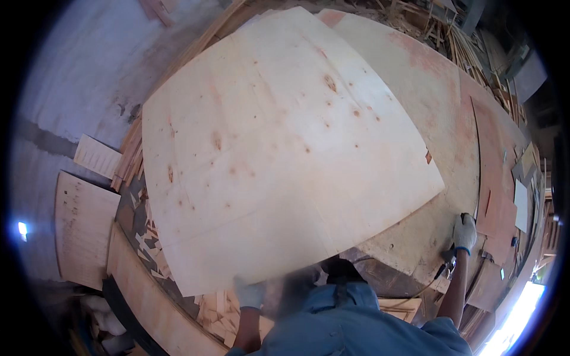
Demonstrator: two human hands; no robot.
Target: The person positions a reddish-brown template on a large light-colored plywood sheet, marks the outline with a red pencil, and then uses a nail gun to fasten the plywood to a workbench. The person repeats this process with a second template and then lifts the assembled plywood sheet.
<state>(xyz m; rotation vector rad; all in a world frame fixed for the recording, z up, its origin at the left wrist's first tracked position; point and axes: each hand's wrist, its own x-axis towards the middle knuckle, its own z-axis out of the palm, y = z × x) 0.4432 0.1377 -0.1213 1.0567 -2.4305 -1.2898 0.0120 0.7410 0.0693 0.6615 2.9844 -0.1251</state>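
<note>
The plywood (pixel 285 148) fills the middle of the frame. Your gloved left hand (pixel 249 294) is at its lower edge, left of centre; blur means I cannot tell whether it pinches. Your gloved right hand (pixel 465 233), lower right, looks curled near a dark object (pixel 448 256); its grip is unclear. Scraps (pixel 219 312) lie lower left.

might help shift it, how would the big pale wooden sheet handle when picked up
The big pale wooden sheet looks thin-edged, so it may flex slightly. It spreads far beyond the left hand at its near edge, so one-handed lifting would likely be awkward. Being flat, it should probably slide, not roll.
</note>
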